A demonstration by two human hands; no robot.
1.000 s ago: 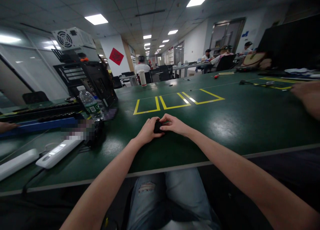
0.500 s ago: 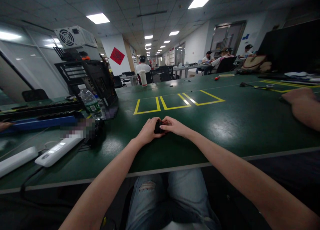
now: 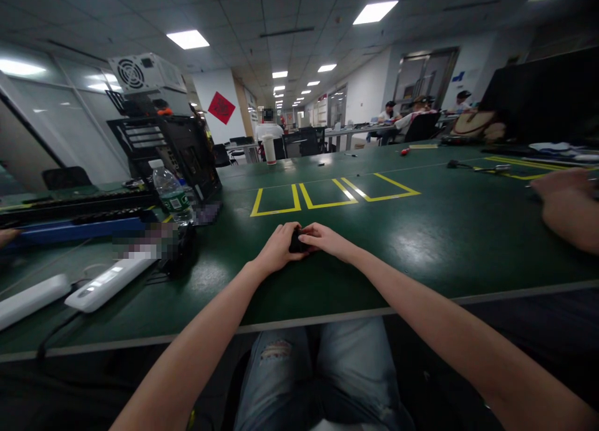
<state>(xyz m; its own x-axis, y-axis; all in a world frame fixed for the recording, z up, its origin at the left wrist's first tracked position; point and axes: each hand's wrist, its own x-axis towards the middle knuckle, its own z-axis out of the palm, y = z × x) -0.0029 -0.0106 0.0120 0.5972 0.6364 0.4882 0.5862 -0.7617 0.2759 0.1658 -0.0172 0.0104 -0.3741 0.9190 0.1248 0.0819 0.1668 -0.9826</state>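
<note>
Basically, left hand [image 3: 276, 250] at 9 o'clock and right hand [image 3: 330, 241] at 3 are together, clamped on a small black object [image 3: 295, 241]; best brace it low over the desk [image 3: 309, 294], fingertips light.

Table [image 3: 327, 262]: green | tape [image 3: 327, 203]: yellow | held object [image 3: 296, 240]: black (seemingly; half-hidden)

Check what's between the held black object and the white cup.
Between black object and white cup: the leftmost yellow tape outline, seen in the head view.
</note>
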